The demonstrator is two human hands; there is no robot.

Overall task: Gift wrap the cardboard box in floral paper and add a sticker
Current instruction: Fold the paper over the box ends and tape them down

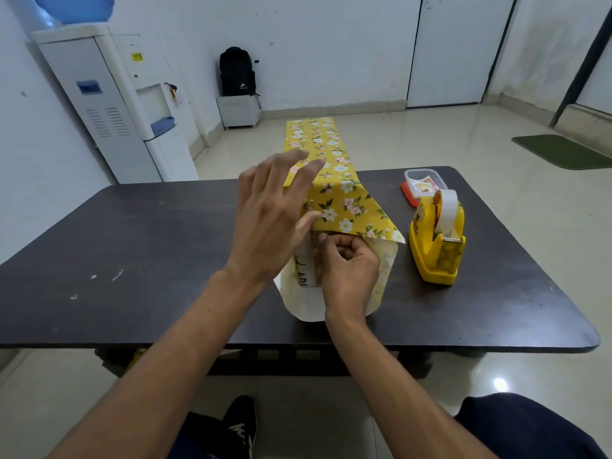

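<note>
1. Location: the cardboard box (305, 266) lies on the dark table (149, 243), near its front edge, directly in front of the seated person. Only its near end shows, a pale face with dark lettering.
2. Covering: the floral paper (341, 197) is laid over the top of the box and runs away as a long strip past the far edge of the table. Its white underside curls out on the table around the near end of the box.
3. Left hand (268, 220): raised above the left side of the paper, fingers spread wide and straight, holding nothing. Judged purpose: ready to come down flat and smooth the sheet against the box.
4. Right hand (347, 270): set at the near end of the box, just under the paper's front edge, fingers curled tight with thumb against forefinger. Whether it pinches the paper, the box or something small cannot be told.
5. Supplies: the yellow tape dispenser (437, 240) stands just right of the paper, within easy reach of the right hand. Behind it sits a clear container (425, 173) with stickers (420, 186) inside, presumably kept for last.
6. Appearance: the paper is yellow with white and pink flowers. The ends are unfolded, and no sticker is visible on the paper.
</note>
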